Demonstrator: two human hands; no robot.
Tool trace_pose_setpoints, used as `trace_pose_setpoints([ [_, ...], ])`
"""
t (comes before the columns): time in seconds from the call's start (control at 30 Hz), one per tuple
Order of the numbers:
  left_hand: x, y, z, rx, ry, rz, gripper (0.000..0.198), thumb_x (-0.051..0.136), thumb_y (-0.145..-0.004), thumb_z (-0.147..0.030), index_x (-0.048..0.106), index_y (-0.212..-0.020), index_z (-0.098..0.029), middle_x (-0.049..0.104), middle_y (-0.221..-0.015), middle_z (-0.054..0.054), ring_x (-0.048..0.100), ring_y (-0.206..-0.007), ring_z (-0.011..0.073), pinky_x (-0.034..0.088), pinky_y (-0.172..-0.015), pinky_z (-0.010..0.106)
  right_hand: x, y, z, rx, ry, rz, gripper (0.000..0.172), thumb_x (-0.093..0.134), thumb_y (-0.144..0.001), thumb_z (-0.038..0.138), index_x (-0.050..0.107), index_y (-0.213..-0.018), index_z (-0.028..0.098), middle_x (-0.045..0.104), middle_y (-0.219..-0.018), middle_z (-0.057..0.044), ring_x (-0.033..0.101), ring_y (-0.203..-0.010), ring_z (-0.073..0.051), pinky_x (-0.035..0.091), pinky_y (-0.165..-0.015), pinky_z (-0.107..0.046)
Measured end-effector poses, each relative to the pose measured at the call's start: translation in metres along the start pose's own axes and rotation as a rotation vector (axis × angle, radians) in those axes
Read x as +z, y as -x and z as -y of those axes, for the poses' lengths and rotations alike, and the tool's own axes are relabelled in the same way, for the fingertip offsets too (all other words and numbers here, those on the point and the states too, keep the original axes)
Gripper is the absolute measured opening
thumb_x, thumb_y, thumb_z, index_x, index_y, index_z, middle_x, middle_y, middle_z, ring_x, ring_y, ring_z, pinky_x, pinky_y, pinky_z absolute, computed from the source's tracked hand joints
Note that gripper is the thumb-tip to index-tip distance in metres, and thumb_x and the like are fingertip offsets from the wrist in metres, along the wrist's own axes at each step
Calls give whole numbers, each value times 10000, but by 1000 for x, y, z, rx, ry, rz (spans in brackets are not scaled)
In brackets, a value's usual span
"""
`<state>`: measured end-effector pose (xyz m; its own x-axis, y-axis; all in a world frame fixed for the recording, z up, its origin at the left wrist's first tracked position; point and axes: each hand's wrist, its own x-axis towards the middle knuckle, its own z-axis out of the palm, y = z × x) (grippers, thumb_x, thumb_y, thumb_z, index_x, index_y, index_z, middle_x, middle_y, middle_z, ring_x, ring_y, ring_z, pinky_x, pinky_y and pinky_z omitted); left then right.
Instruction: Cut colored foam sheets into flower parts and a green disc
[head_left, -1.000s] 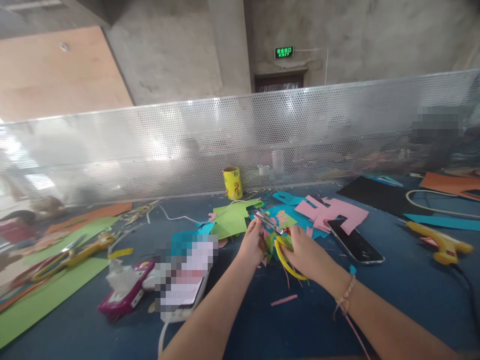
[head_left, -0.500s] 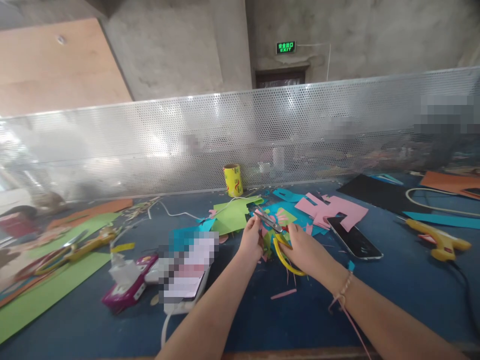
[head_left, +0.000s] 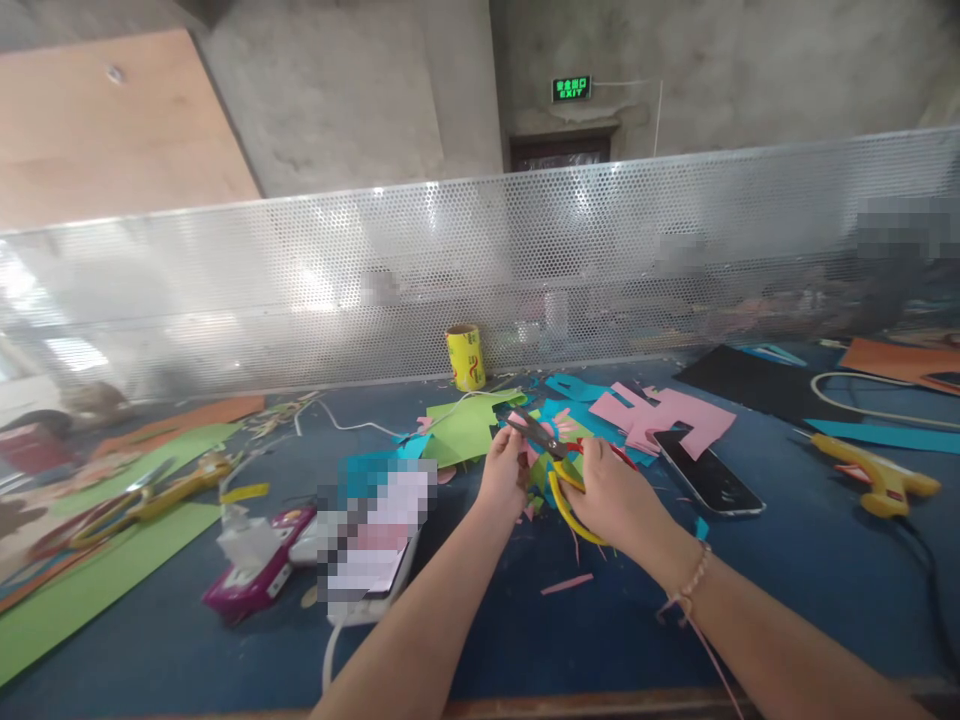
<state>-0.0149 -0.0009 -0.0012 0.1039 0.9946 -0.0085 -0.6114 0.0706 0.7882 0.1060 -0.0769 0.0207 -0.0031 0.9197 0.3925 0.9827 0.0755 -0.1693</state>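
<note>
My right hand (head_left: 609,492) grips a pair of scissors (head_left: 538,434) with yellow and red handles, its fingers through the loops. The metal blades point up and left toward my left hand (head_left: 502,472). My left fingers are pinched together close to the blade tips, on what looks like a small piece of pink paper (head_left: 516,420). Beneath the scissors lie cut scraps of blue, green and pink paper, partly hidden by my hands. Behind them rests a green paper sheet (head_left: 459,432), and a notched pink paper sheet (head_left: 686,420) is to the right.
A phone (head_left: 709,478) lies partly under the pink sheet. Farther right is a yellow glue gun (head_left: 874,472) with a black cord. A purple power strip (head_left: 251,590) and a blurred-out phone stand left of my arms. A yellow roll (head_left: 466,358) stands against the perforated metal divider (head_left: 315,290).
My right hand has turned slightly and the scissors with it, so the red handle and the broader side of the blades show more. The left hand has stayed nearly still.
</note>
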Motion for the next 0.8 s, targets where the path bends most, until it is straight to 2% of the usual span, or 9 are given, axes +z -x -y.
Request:
trace_pose_setpoints([
  [0.1,1,0,1,24,0,18,374,724,-583,-446,553,-808,-200,654,-779,11,618,-698,143,475,-628,246,0,1,1,-1,-19,-6,276,477,-805,368,431,-939,131,557,-946,-151,590,-869,-273,438,-639,-308],
  [0.2,-2,-4,0,70,-55,-4,383,705,-590,-476,547,-794,-193,616,-711,-5,580,-637,116,444,-581,214,0,0,-2,-8,-104,-10,290,479,-803,357,434,-973,127,559,-969,-156,579,-891,-275,438,-666,-315],
  [0.3,-8,-10,-7,155,-270,-65,367,648,-632,-513,544,-730,-176,518,-584,-38,471,-515,70,364,-491,173,-5,-5,-11,-45,-317,-20,298,484,-804,366,430,-998,146,572,-957,-135,572,-889,-255,437,-683,-313],
  [0.37,-12,-14,-14,225,-481,-70,360,614,-658,-516,543,-669,-163,462,-534,-47,409,-486,64,319,-462,172,-10,-10,-21,-65,-511,-36,291,470,-810,395,436,-988,167,575,-885,-91,574,-805,-214,437,-660,-303],
  [0.43,-13,-16,-21,261,-661,2,345,589,-680,-500,583,-692,-154,496,-560,-32,416,-506,77,316,-467,186,-14,-17,-32,-35,-728,-54,296,447,-813,440,442,-958,182,553,-784,-43,554,-681,-169,426,-589,-280],
  [0.57,-12,-11,-30,261,-910,271,349,581,-701,-456,657,-836,-144,598,-641,14,481,-559,115,354,-511,219,-11,-32,-49,147,-1111,3,373,482,-756,537,434,-899,196,473,-595,35,428,-432,-96,335,-425,-236],
  [0.67,-8,-3,-30,275,-1005,451,301,587,-708,-410,681,-832,-152,661,-765,48,557,-687,157,415,-633,251,-1,-38,-53,272,-1175,77,388,603,-680,477,430,-889,199,544,-644,19,443,-423,-88,320,-404,-225],
  [0.8,-6,5,-27,269,-1058,548,224,557,-739,-343,684,-767,-160,679,-801,51,581,-733,171,433,-681,263,17,-39,-48,256,-1101,156,367,689,-602,335,456,-847,192,600,-690,13,548,-524,-117,396,-460,-226],
])
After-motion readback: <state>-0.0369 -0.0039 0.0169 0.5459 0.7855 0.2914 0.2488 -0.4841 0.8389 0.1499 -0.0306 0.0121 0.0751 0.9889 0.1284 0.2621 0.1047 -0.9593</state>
